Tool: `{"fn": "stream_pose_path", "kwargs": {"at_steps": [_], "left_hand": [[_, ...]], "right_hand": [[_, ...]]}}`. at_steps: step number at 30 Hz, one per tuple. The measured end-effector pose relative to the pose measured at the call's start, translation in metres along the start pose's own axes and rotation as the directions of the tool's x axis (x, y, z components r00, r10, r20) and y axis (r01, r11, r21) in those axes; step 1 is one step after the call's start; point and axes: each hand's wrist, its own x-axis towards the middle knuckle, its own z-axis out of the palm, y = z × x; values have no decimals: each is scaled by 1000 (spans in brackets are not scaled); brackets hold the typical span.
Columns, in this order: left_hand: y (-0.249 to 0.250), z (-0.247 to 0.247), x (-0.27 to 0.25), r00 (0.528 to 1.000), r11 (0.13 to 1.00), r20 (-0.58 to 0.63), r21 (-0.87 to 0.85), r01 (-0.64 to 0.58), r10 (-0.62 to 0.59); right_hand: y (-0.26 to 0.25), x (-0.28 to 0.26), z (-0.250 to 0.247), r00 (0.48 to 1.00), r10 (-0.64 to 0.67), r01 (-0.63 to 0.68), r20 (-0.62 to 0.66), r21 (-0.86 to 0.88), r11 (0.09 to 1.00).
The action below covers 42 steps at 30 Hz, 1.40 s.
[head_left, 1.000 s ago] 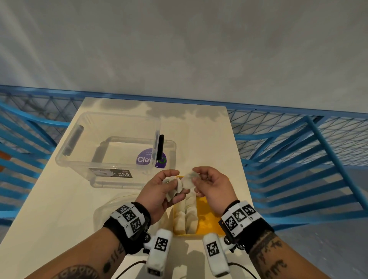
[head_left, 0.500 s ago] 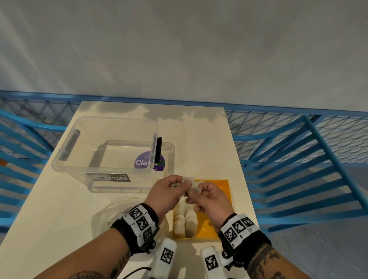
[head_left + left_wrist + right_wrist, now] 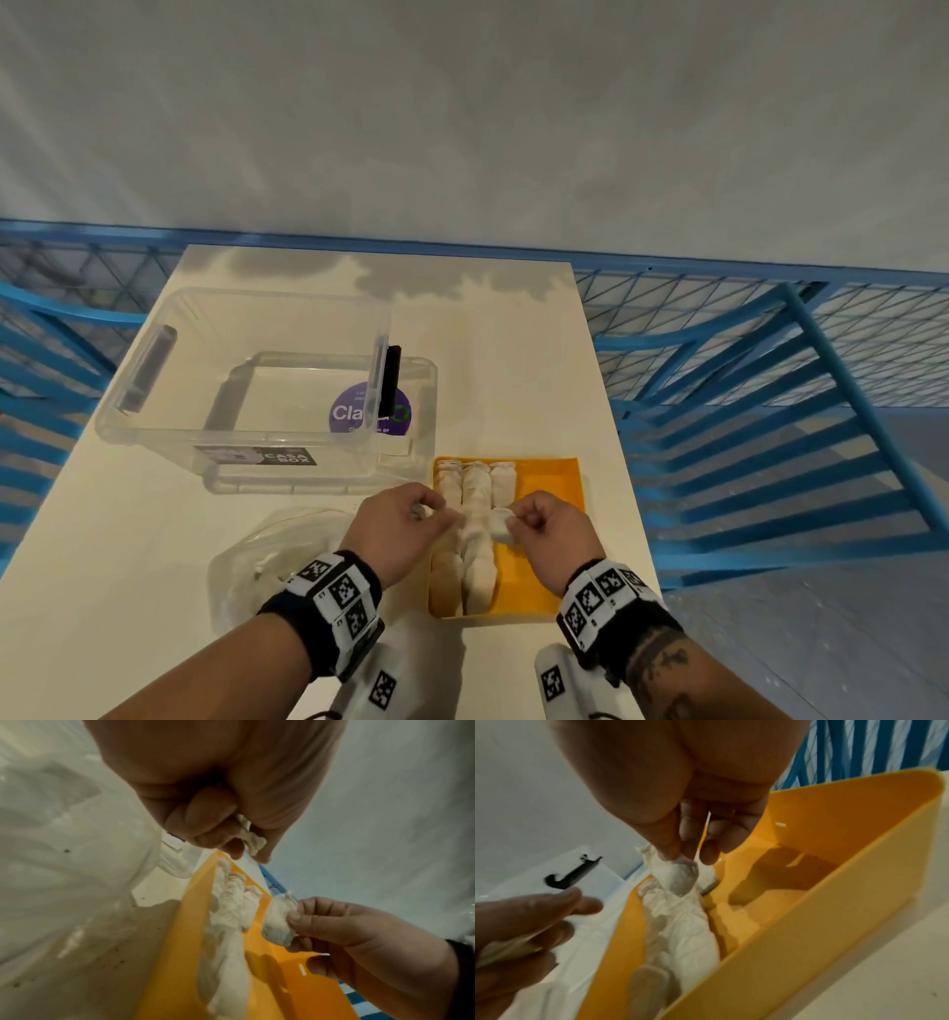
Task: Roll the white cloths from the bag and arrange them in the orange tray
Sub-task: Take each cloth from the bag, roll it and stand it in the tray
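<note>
I count one orange tray [image 3: 557, 483], one clear plastic bag [image 3: 267, 555], one clear storage box [image 3: 246, 380] with its lid [image 3: 421, 452] beneath, and two hands. The rolled white cloths in the tray [image 3: 475, 514] lie in rows along its left side; three ends show at the far wall, but I cannot count the nearer ones for sure. The tray is smooth, rectangular hard plastic at about 5 o'clock on the pale counter [image 3: 513, 360]; the rolls are soft, crinkled cylinders. The bag, limp and wrinkled, lies at 7 o'clock, just left of the tray, and the box sits at 10 o'clock. My right hand [image 3: 547, 534] is curled, thumb and fingertips pinching a small rolled cloth [image 3: 279, 920] just above the tray's middle. My left hand [image 3: 398, 524] is also curled over the tray's left edge, thumb and fingers nipping a scrap of white cloth [image 3: 250, 836]. The two hands are near each other, apart.
</note>
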Motion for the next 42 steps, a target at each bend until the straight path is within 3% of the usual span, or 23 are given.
{"fn": "stream_pose_path", "kwargs": {"at_steps": [4, 9, 17, 20, 22, 25, 29, 31, 33, 36, 42], "left_hand": [[-7, 5, 7, 993, 989, -34, 93, 117, -114], [-9, 13, 12, 989, 982, -5, 114, 150, -151], [-9, 12, 12, 984, 977, 7, 121, 176, -178], [-5, 8, 10, 976, 975, 10, 57, 216, -217], [-1, 4, 10, 967, 963, 16, -91, 254, -253], [7, -3, 7, 955, 862, 53, -419, 286, -292], [22, -14, -1, 933, 578, 229, -736, 352, -277], [25, -19, -5, 928, 433, 290, -824, 366, -233], [27, -21, -9, 936, 350, 298, -870, 347, -186], [30, -22, -16, 951, 334, 276, -891, 307, -138], [34, -24, -31, 951, 305, 309, -906, 294, 3]], "right_hand": [[7, 30, 0, 992, 126, -124, 5, -119, 985], [10, 62, 10, 972, 237, -233, 4, -163, 959], [10, 73, 19, 953, 299, -300, -54, -3, 954], [10, 74, 18, 956, 287, -288, -58, -15, 957], [9, 74, 17, 957, 287, -289, -50, -36, 957], [4, 69, 14, 956, 289, -291, -59, -33, 956], [-16, 51, 1, 962, 257, -258, -96, -5, 966], [-30, 38, -5, 982, 161, -158, -97, 43, 987], [-48, 19, -8, 999, 35, -28, -39, 152, 988], [-72, -10, -9, 994, -102, 93, 34, 208, 974], [-88, -28, -8, 991, -124, 129, -45, 168, 977]]}}
